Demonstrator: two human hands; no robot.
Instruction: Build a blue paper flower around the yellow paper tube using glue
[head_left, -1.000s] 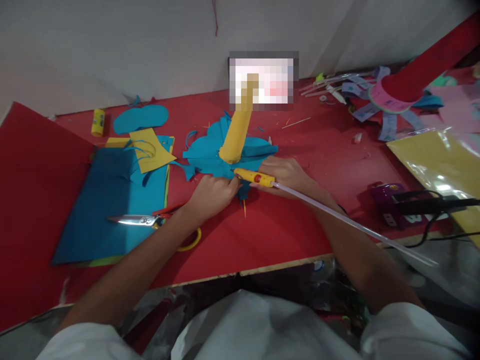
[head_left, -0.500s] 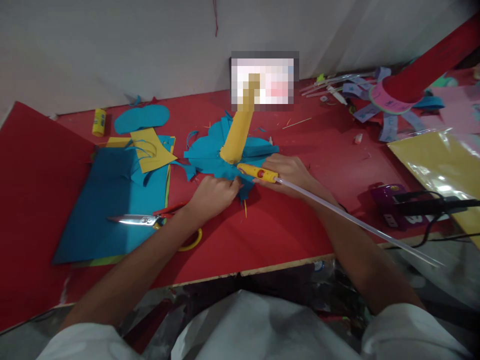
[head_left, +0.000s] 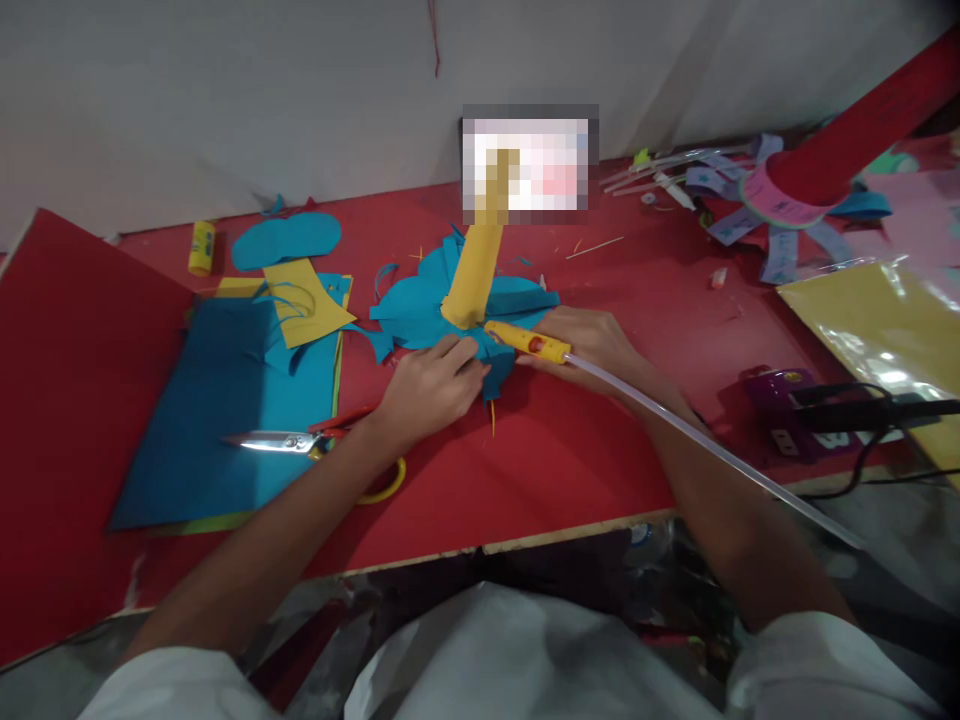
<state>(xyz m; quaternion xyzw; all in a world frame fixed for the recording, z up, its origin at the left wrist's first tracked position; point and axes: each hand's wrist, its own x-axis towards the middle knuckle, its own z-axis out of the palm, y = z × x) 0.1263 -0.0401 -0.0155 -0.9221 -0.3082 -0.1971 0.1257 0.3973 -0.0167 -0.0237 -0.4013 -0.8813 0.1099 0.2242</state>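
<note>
My right hand [head_left: 596,338] is wrapped round a yellow hot glue gun [head_left: 529,342]. A long clear glue stick [head_left: 697,437] trails out of its back end. The gun's nozzle points at the foot of a yellow paper tube [head_left: 474,275], which stands tilted in the middle of a blue paper flower [head_left: 412,305]. With fingers curled in, my left hand [head_left: 435,382] pinches the near edge of the flower, beside a blue petal. Its fingertips are partly hidden.
Large scissors [head_left: 281,442] lie on blue sheets [head_left: 202,400] at the left, near yellow paper [head_left: 304,300] and a glue bottle [head_left: 201,248]. A pixelated screen [head_left: 551,165] leans against the wall. A purple box with cables [head_left: 784,400] and a red tube [head_left: 862,130] stand right.
My right hand and the glue gun have shifted slightly right, the nozzle drawing back from the tube's foot. My left hand's fingers have risen a little on the blue paper.
</note>
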